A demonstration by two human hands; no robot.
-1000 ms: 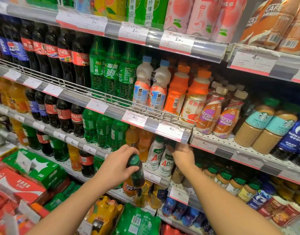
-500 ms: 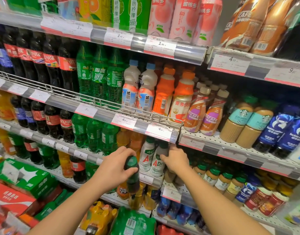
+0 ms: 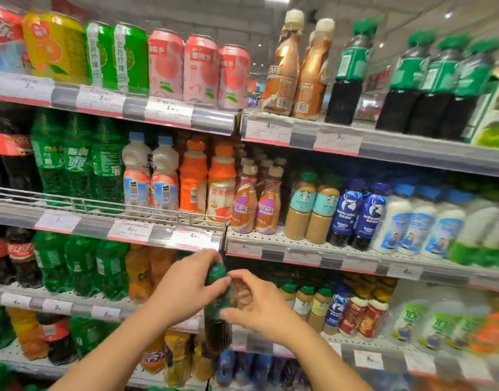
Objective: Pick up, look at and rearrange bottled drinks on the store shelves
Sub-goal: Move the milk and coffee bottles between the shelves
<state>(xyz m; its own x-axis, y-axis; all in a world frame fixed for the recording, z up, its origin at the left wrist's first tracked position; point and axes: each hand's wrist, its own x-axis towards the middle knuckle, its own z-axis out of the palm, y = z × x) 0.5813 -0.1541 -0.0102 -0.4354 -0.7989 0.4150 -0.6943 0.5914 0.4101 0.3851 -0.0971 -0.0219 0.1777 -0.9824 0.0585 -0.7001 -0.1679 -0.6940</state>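
Note:
My left hand [image 3: 183, 292] grips a dark bottle [image 3: 218, 311] with a green cap and green label, held upright in front of the shelves at lower centre. My right hand [image 3: 259, 303] is at the bottle's right side, fingers spread and curled toward it; thumb and fingertips look to touch the neck and body, though motion blur hides a firm hold. Matching dark bottles [image 3: 348, 74] with green caps stand on the top right shelf.
Shelves of drinks fill the view. Green soda bottles [image 3: 76, 165] and cola stand at left, pink cans [image 3: 200, 71] up top, Nescafe bottles [image 3: 255, 204] and Starbucks bottles [image 3: 313, 207] mid-right, white milk bottles [image 3: 417, 221] further right. A wire rail [image 3: 101, 207] fronts the left middle shelf.
The view has swung up and right. My right hand has left the shelf under the price rail and come to the bottle in my left hand, which has risen slightly.

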